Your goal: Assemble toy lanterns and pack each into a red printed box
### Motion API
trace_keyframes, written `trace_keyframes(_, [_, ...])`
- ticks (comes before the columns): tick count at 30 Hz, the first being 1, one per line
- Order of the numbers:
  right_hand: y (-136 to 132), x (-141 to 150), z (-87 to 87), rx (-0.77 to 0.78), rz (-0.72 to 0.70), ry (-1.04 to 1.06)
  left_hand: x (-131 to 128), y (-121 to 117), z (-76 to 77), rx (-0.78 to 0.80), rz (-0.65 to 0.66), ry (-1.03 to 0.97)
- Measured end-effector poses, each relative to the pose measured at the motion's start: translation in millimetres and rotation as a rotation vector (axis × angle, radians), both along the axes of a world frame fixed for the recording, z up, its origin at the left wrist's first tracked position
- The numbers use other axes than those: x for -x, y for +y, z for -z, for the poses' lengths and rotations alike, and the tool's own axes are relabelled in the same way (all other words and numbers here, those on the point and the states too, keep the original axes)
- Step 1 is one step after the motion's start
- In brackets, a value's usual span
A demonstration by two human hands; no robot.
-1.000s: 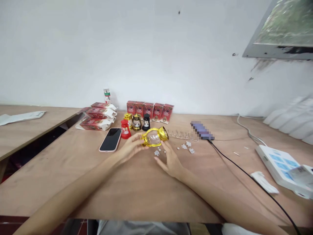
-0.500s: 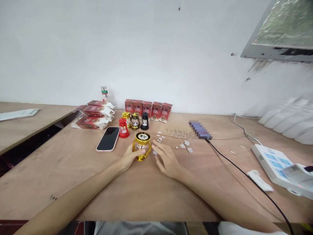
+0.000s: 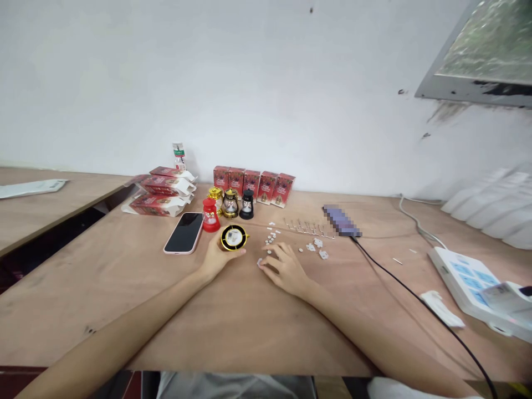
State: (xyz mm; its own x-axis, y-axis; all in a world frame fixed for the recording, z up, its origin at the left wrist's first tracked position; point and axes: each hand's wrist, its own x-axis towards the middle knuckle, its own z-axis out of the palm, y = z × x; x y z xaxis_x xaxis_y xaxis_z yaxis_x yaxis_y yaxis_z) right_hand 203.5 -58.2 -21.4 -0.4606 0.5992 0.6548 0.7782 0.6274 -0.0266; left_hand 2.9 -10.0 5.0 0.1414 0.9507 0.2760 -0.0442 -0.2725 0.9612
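Observation:
My left hand [image 3: 219, 257] is wrapped round a gold toy lantern [image 3: 234, 238], tilted so that its round black-rimmed end with a pale middle faces me. To the right, my right hand [image 3: 286, 270] pinches a small whitish plastic piece [image 3: 260, 262] between thumb and forefinger, just above or on the table. By its fingertips lie several button cells [image 3: 270, 239]. Behind the held lantern stand a red lantern [image 3: 211, 216], a gold one [image 3: 215, 194], a black-and-gold one [image 3: 230, 204] and a black one [image 3: 246, 205].
A phone [image 3: 184, 233] lies left of the lanterns. Red boxes [image 3: 251, 185] stand along the wall; flattened ones [image 3: 160, 204] are stacked left. Wire hooks [image 3: 310, 228], white plastic pieces [image 3: 318, 244], a cabled phone [image 3: 341, 220] and a power strip [image 3: 469, 277] lie right.
My left hand has tipped the gold lantern so that its round end faces me more. The fingers of my right hand have closed on the small whitish piece.

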Motion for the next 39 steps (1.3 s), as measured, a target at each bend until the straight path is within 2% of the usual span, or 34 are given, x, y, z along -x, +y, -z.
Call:
trace_keyframes(5, [-2,-1,-5.9,0.096,-0.2,-0.029,0,-1,-0.6,-0.102,0.042,0.071])
trace_keyframes(9, [-3,0,-7.9,0.124,-0.234,-0.04,-1,-1,1.1,-0.12,0.063,0.11])
trace_keyframes(11, [-3,1,-6.9,0.09,-0.213,-0.022,-1,-1,2.4,-0.141,0.076,0.123])
trace_keyframes(13, [-2,2,-4.8,0.004,-0.137,0.042,-1,-1,3.2,-0.151,0.08,0.132])
trace_keyframes(16, [3,-3,-1.0,-0.103,0.093,0.166,-1,-1,3.2,-0.164,0.075,0.145])
trace_keyframes(19, [11,-12,1.6,-0.099,0.32,0.189,-2,-1,1.9,-0.183,0.09,0.149])
trace_keyframes(22, [17,-20,2.6,-0.073,0.432,0.168,-2,-2,0.9,-0.19,0.098,0.164])
trace_keyframes(29, [12,-13,4.1,0.01,0.263,0.037,-3,-2,3.1,-0.215,0.086,0.159])
trace_keyframes(35, [12,-12,5.5,0.056,0.268,0.027,-2,-3,7.1,-0.233,0.091,0.226])
trace_keyframes(39, [14,-13,6.6,0.065,0.24,0.026,0,-3,12.4,-0.324,0.071,0.324])
